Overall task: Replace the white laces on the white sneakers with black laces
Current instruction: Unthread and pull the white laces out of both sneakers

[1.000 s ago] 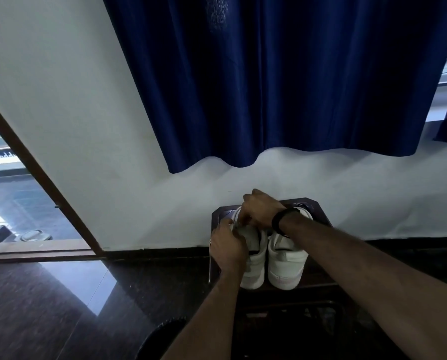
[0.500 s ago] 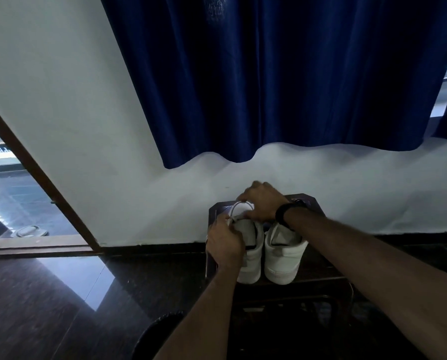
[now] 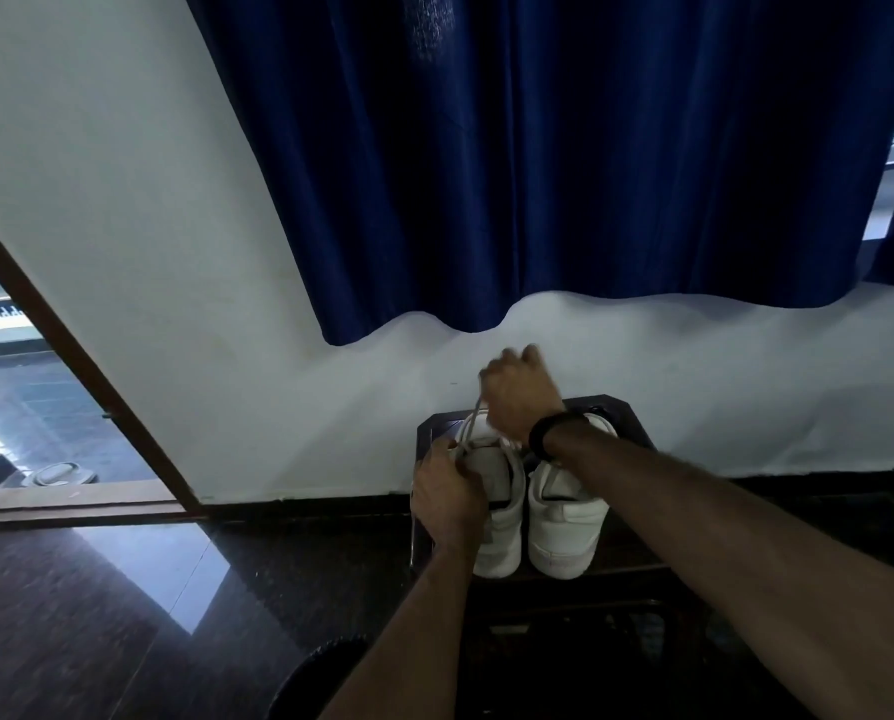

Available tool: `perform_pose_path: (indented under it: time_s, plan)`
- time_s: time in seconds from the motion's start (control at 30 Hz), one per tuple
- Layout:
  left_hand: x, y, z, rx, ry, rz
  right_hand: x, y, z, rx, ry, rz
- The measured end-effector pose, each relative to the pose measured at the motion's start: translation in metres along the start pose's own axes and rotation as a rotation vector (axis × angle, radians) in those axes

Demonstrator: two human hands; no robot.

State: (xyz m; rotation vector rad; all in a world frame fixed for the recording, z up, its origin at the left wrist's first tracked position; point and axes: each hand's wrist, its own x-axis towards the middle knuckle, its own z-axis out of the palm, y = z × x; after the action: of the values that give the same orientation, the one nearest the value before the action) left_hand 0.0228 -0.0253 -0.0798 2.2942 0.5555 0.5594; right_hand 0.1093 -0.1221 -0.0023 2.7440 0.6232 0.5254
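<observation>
Head view: right hand (image 3: 520, 394) fingers pinch the white lace (image 3: 473, 420), lifted above the left sneaker (image 3: 494, 504) on the table (image 3: 624, 407); left hand (image 3: 447, 493) fingers grip the shoe's side below. Best to draw the lace straight out, steadying the sneaker.

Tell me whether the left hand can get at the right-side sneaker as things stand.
Probably not right away: the left hand is gripping the left sneaker, and the right forearm crosses over the right-side sneaker.
</observation>
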Motion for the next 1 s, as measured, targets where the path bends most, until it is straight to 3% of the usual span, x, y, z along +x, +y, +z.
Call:
perform_pose_path:
  time_s: [0.07,0.13,0.2,0.27,0.33,0.4,0.57,0.7,0.83,0.9,1.0]
  plan:
    - [0.0,0.0,-0.001,0.004,-0.006,-0.013,0.001,0.023,-0.003,0.112,0.009,0.35]
    - [-0.001,0.0,0.0,-0.001,-0.01,-0.016,-0.001,0.041,0.002,0.151,-0.085,0.521]
    - [0.001,-0.002,0.002,0.002,-0.014,-0.01,-0.001,0.042,0.01,0.131,-0.086,0.422]
    - [0.002,-0.003,0.004,0.017,-0.015,-0.004,-0.001,0.025,0.014,0.331,-0.062,0.16]
    - [0.002,-0.002,0.002,0.024,-0.014,-0.007,-0.003,0.0,0.015,0.48,-0.225,-0.114]
    - [0.003,-0.001,0.001,0.022,-0.02,-0.009,-0.004,-0.019,0.015,0.332,-0.315,-0.287]
    - [0.002,0.0,0.001,0.021,-0.033,-0.023,0.0,-0.021,0.008,0.138,-0.213,-0.288]
    - [0.0,0.002,-0.001,0.038,-0.027,-0.022,0.015,0.021,0.001,0.215,-0.064,-0.072]
    - [0.0,0.003,-0.002,0.029,-0.032,-0.028,0.025,0.065,-0.009,0.56,0.142,0.466]
    - [0.0,0.003,-0.002,0.034,-0.029,-0.023,0.023,0.071,-0.007,0.615,0.071,0.594]
    - [0.0,0.003,-0.002,0.043,-0.028,-0.02,0.012,0.055,-0.005,0.403,-0.192,0.414]
